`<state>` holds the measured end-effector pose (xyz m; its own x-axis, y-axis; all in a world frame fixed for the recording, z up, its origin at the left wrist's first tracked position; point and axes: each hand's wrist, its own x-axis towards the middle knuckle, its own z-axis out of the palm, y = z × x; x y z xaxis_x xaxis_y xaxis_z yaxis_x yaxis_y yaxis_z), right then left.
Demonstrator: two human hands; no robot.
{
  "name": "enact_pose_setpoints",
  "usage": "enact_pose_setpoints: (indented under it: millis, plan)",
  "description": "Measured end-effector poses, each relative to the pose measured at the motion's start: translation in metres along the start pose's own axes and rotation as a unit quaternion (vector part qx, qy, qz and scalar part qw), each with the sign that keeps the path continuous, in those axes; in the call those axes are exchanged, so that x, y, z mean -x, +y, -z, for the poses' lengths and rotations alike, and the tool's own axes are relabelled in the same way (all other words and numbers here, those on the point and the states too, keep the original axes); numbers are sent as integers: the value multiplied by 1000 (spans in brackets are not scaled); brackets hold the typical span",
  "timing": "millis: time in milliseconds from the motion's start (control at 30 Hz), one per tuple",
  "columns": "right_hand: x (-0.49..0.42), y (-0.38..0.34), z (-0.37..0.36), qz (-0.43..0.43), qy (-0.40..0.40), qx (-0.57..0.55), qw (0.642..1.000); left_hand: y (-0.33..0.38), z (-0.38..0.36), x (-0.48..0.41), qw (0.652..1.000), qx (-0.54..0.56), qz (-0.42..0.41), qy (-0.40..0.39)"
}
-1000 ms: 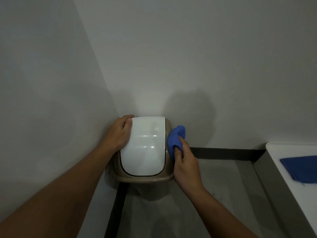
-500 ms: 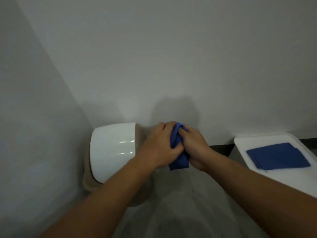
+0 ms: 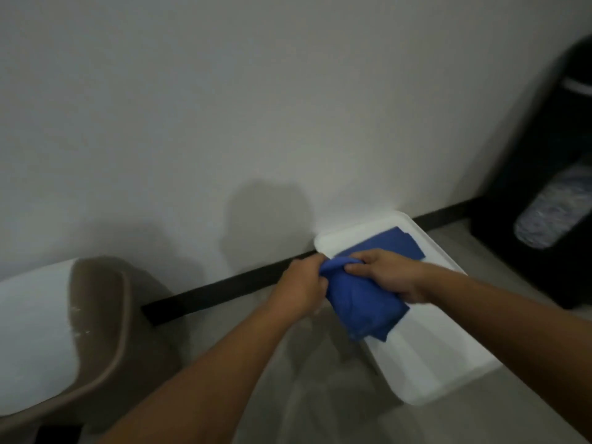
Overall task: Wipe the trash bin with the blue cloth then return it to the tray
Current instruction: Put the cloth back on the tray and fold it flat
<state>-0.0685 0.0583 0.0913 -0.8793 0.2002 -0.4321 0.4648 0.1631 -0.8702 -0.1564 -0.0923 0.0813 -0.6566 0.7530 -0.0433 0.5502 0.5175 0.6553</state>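
Observation:
The blue cloth [image 3: 362, 302] hangs bunched between both hands, over the near left edge of the white tray [image 3: 429, 357]. My left hand [image 3: 301, 283] pinches its left end. My right hand [image 3: 387, 274] grips its top from the right. The beige trash bin [image 3: 105, 318] with a white lid [image 3: 32, 341] stands at the lower left, apart from both hands. A second blue cloth [image 3: 397, 245] lies flat in the far part of the tray, partly hidden by my right hand.
A white wall with a black baseboard [image 3: 224, 290] runs behind everything. A dark object [image 3: 551, 174] with a grey speckled patch stands at the far right. Grey floor [image 3: 320, 395] lies between bin and tray.
Both hands have carried the blue cloth rightward from beside the bin to above the tray. The view has swung right, so the bin now sits at the left edge.

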Motion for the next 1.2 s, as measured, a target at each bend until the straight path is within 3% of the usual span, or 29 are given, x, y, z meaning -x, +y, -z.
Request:
enact_pose_setpoints:
  millis: [200,300,400,467,600,733,867,1000,1100,1200]
  plan:
    - [22,31,83,-30,-96,77,992,38,-34,-43,999,-25,-19,-37]
    - [32,42,113,-25,-53,207,976,50,-47,-49,996,-10,-4,-85]
    - [38,51,136,-12,-13,355,935,61,-66,-47,989,2,9,-148]
    - [39,58,142,-5,-1,396,918,65,-77,-47,985,-8,11,-170]
    - [38,77,146,-7,-18,397,917,59,-93,-43,973,-11,13,-229]
    - [35,91,145,-22,-35,377,925,51,-107,-39,974,31,0,-225]
    - [29,96,144,-26,-52,344,937,47,-114,-39,955,111,57,-268]
    - [30,98,145,-53,-94,339,935,47,-118,-39,940,67,63,-329]
    - [31,96,144,-57,-111,400,908,51,-121,-36,950,5,22,-312]
    - [29,93,146,19,-28,427,904,53,-123,-34,972,-1,-26,-233]
